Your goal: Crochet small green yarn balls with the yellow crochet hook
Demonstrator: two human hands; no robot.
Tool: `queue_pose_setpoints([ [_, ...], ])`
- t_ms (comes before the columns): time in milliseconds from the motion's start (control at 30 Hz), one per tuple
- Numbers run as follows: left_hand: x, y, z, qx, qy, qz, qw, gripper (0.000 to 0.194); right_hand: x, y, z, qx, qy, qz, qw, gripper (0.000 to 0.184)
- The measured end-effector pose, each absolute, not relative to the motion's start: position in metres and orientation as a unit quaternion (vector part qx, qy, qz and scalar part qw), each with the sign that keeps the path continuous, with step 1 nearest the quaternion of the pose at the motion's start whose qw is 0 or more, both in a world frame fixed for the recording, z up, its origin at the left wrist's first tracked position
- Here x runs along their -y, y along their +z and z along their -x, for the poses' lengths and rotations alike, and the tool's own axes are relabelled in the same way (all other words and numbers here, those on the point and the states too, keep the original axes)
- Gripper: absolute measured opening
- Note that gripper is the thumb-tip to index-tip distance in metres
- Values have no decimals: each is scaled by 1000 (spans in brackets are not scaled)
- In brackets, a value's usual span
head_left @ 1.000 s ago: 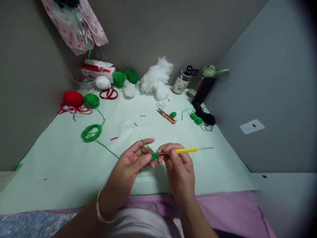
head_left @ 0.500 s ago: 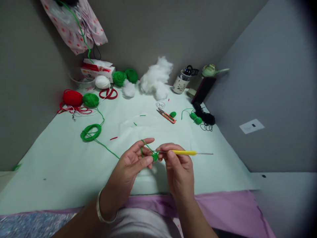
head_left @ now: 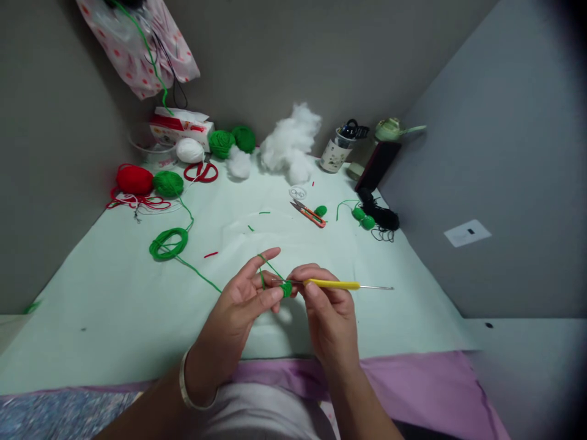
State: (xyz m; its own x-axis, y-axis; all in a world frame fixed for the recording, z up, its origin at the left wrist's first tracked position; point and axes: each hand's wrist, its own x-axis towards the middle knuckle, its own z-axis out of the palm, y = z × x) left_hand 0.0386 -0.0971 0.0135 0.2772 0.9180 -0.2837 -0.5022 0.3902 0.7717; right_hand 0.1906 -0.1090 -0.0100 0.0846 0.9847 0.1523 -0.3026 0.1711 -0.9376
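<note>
Near the front of the table, my left hand [head_left: 247, 296] pinches a small green crochet piece [head_left: 287, 289] between thumb and fingers. Green yarn [head_left: 197, 273] runs from a loose coil [head_left: 169, 244] into this hand and passes over its raised index finger. My right hand [head_left: 331, 305] grips the yellow handle of a crochet hook [head_left: 334, 284], held almost level. The hook's thin metal end points left and meets the top of the crochet piece; whether its tip sits inside a stitch is too small to tell.
Orange thread snips [head_left: 308, 214] lie beyond the hands beside a small green ball [head_left: 320, 211]. White stuffing [head_left: 291, 143], yarn balls [head_left: 222, 144], red scissors [head_left: 200, 172] and a pen cup [head_left: 336, 151] line the back. Black yarn [head_left: 383, 217] lies at right, under the grey partition [head_left: 495, 171].
My right hand and the hook have shifted slightly left, the hook's right end dipping a little. My left index finger has risen and moved left, drawing the yarn with it.
</note>
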Motion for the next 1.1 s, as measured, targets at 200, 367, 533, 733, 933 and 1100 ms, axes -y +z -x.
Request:
queue_pose_setpoints([
  [200, 96, 16, -39, -359, 467, -290, 754, 23, 109, -13, -191, 441, 479, 411, 638, 13],
  [367, 97, 12, -39, -348, 461, -260, 774, 14, 110, -10, -190, 450, 441, 433, 645, 13],
  [533, 98, 5, -37, -357, 461, -208, 785, 14, 111, -6, -191, 453, 422, 445, 647, 15],
  [733, 97, 3, -36, -353, 456, -194, 794, 14, 114, -3, -195, 452, 411, 428, 666, 17],
  [933, 98, 4, -37, -357, 457, -189, 793, 13, 115, -4, -194, 468, 419, 428, 650, 17],
  [1100, 99, 5, -38, -357, 457, -197, 791, 13, 115, -6, -194, 467, 407, 442, 649, 17],
])
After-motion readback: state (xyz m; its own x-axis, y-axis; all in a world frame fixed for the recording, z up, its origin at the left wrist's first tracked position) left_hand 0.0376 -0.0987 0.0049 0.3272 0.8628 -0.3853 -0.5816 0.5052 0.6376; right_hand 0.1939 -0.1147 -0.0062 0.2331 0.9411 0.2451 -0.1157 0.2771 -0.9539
